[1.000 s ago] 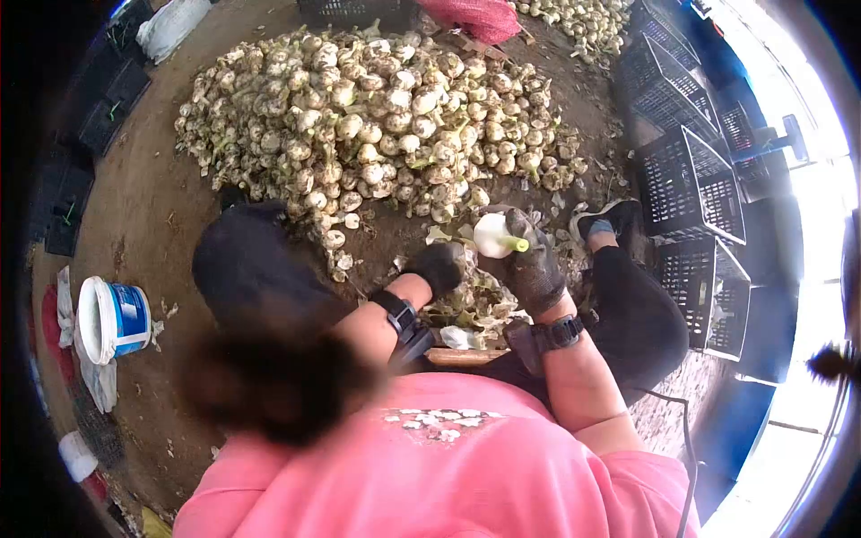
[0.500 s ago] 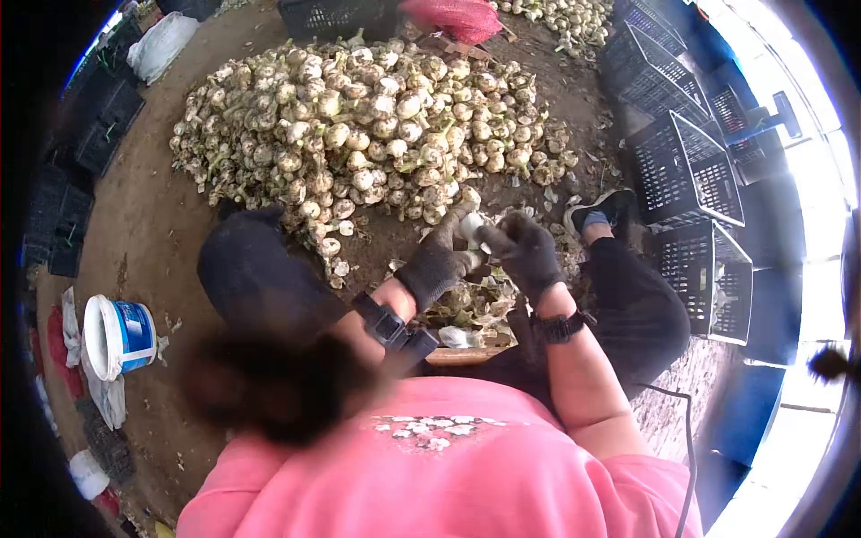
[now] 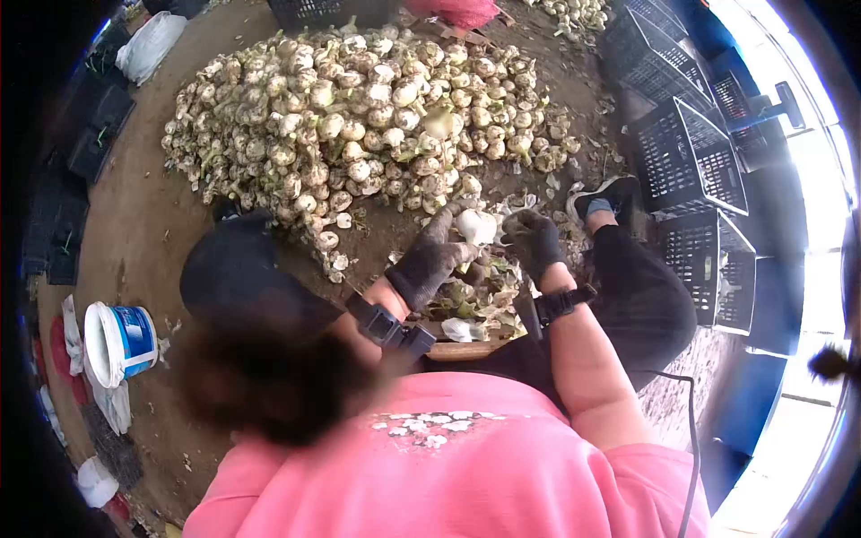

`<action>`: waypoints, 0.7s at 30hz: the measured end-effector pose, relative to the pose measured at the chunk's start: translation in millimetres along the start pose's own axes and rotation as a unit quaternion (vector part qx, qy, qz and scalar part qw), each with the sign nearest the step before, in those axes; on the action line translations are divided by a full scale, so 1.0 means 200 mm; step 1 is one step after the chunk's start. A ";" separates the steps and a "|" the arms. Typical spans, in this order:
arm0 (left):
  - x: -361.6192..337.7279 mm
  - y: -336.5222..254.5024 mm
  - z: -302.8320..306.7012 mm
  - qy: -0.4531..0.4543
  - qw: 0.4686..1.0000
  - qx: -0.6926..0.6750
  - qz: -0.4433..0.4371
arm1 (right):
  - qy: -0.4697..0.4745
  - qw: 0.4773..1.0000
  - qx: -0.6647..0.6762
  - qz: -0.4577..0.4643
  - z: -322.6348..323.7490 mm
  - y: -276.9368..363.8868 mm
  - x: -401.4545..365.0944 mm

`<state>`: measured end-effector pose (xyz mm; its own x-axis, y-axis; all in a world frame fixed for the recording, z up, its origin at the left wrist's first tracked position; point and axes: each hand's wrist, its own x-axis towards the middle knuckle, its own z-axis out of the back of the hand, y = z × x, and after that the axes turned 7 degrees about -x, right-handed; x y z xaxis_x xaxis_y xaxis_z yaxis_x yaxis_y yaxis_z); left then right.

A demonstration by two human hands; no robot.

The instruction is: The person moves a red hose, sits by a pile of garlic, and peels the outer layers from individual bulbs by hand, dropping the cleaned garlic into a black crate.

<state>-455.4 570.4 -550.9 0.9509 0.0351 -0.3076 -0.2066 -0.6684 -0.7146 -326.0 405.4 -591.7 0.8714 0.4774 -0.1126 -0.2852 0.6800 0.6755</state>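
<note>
My left hand (image 3: 434, 260), in a dark, dirt-stained work glove, holds a clean white garlic bulb (image 3: 476, 227) between thumb and fingers. Just right of the bulb is my right hand (image 3: 533, 242), gloved too, its fingers curled together and apart from the bulb. Whatever those fingers may pinch is too small to make out. Beneath both hands lies a heap of loose dry skins and leaves (image 3: 475, 300). In front of me spreads a large pile of soil-marked bulbs (image 3: 359, 117) with dry, dirty skins.
Black plastic crates (image 3: 686, 161) line the right side. A white and blue bucket (image 3: 112, 345) stands at the left on the dirt floor, near bags. More dark crates (image 3: 99, 134) are at the far left. A red mesh bag (image 3: 453, 11) lies behind the pile.
My right hand has drawn off the bulb to the right. The bulb now shows more fully in my left hand. The view has shifted slightly.
</note>
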 end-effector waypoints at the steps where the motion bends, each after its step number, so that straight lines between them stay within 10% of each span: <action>1: 0.03 0.04 0.03 -0.001 1.000 -0.003 0.001 | 0.045 0.978 0.190 -0.069 0.02 0.09 -0.03; 3: 0.08 0.07 0.05 -0.036 0.981 0.152 -0.111 | 0.092 0.914 0.372 -0.135 0.03 0.17 -0.04; 5: 0.08 0.09 0.06 -0.064 0.978 0.184 -0.074 | -0.002 0.983 -0.027 0.183 0.02 0.21 -0.06; 7: 0.07 0.08 0.06 -0.071 0.895 0.394 -0.195 | -0.033 0.975 -0.090 0.199 0.04 0.30 -0.08; 9: 0.04 0.01 0.02 -0.072 0.913 0.389 -0.098 | -0.035 0.947 -0.182 0.263 0.04 0.33 -0.07; 13: 0.02 0.01 0.04 -0.018 0.892 0.416 -0.173 | 0.046 0.992 -0.046 0.110 -0.04 0.05 0.04; 15: 0.00 -0.01 -0.02 0.071 0.978 0.195 -0.031 | -0.051 0.980 -0.152 0.116 -0.02 -0.04 0.07; 18: 0.02 0.05 -0.04 0.066 0.988 0.135 -0.022 | -0.077 0.995 -0.058 0.025 -0.02 -0.10 0.05; 20: 0.04 0.08 -0.01 0.008 0.979 0.175 -0.101 | 0.033 0.919 0.393 -0.034 0.06 0.03 -0.01; 21: 0.05 0.08 0.00 0.004 0.979 0.174 -0.103 | 0.086 0.922 0.377 -0.001 0.10 0.07 -0.04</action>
<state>-449.5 559.5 -564.4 0.9821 0.1359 -0.1303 -0.0748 -0.3535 -0.9324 -327.9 400.0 -567.0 0.7776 0.6011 -0.1845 0.1308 0.1323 0.9825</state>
